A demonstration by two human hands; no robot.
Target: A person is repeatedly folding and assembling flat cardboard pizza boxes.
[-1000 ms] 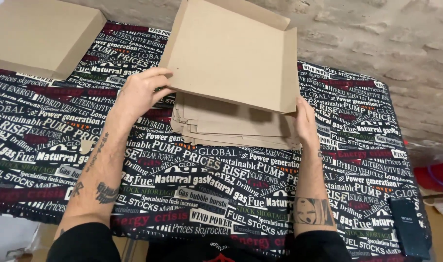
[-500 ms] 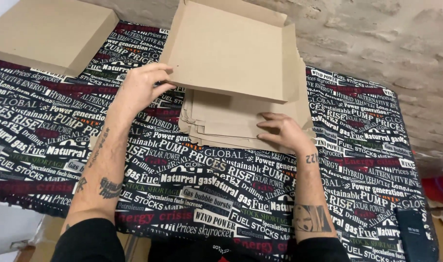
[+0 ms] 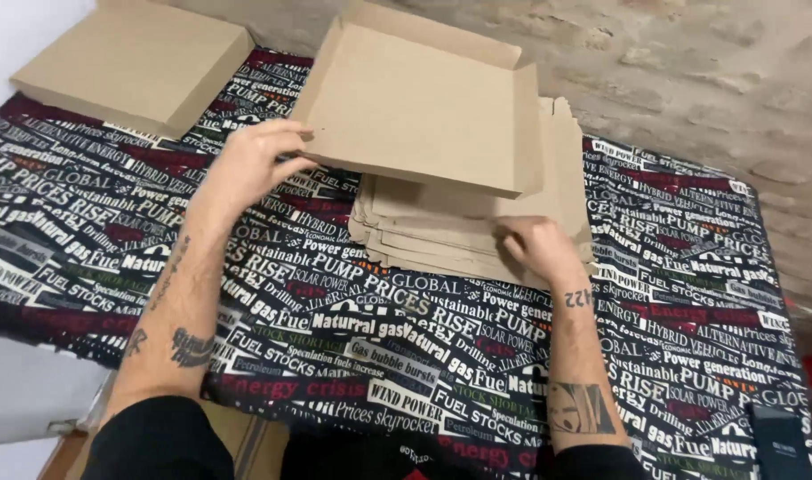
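Observation:
A folded brown cardboard box [image 3: 424,111], shallow and open-topped, is tilted up over a stack of flat cardboard blanks [image 3: 477,227]. My left hand [image 3: 250,160] grips the box by its near left corner and holds it off the stack. My right hand [image 3: 535,244] lies palm down on the front right part of the flat stack, fingers pressing the top sheet. Both sit on a table covered with a black cloth [image 3: 352,338] printed with white and red lettering.
A closed flat cardboard box [image 3: 135,67] lies at the far left corner of the table. A rough brick and plaster wall [image 3: 690,80] runs behind. A dark slim object [image 3: 784,436] lies at the near right edge.
My right hand left the box's right edge and moved left onto the flat stack. The left hand keeps the box lifted; the view has shifted slightly.

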